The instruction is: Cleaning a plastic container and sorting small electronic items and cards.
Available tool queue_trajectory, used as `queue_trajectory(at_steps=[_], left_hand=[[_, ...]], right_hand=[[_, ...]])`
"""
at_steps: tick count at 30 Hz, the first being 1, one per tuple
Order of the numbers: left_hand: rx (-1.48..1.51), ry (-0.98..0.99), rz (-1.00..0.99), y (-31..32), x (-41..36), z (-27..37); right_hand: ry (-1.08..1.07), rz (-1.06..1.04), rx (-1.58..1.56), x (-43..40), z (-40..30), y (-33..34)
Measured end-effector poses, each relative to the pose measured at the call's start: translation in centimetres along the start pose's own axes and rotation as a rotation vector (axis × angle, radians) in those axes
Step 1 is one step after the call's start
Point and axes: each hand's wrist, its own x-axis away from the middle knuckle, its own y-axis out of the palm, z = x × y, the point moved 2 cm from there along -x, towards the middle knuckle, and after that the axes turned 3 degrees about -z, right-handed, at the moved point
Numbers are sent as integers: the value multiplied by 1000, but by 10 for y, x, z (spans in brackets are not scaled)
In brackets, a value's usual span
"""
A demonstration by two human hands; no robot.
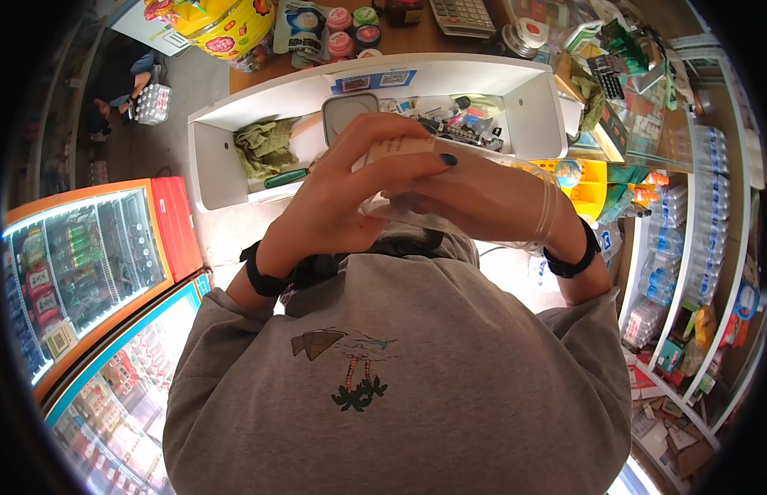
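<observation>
My left hand [334,192] grips a clear plastic jar [549,213] from outside, its fingers spread over the jar's wall and a pale label [411,146]. My right hand [488,195] is inside the jar, whose open rim sits around the wrist. Through the plastic the right fingers look bent; whether they hold anything is unclear. Beyond the hands a white drawer [213,179] stands pulled out. It contains an olive cloth [262,147], a green-handled tool [285,178], a grey square container [349,105] and mixed small items [464,124].
A wooden counter [408,40] behind the drawer bears small round tubs [340,43], a calculator [462,15] and a yellow candy tub [216,28]. Lit drink fridges [92,247] stand at left. Shelves with bottled water [668,247] line the right. Another person's arm [136,83] shows at upper left.
</observation>
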Motion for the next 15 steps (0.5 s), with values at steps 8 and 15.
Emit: queue_trajectory(at_steps=[8, 15], left_hand=[[90, -141, -33, 12, 11, -5], [90, -154, -59, 12, 11, -9]], right_hand=[[79, -183, -173, 4, 7, 0], [176, -278, -300, 3, 12, 5]])
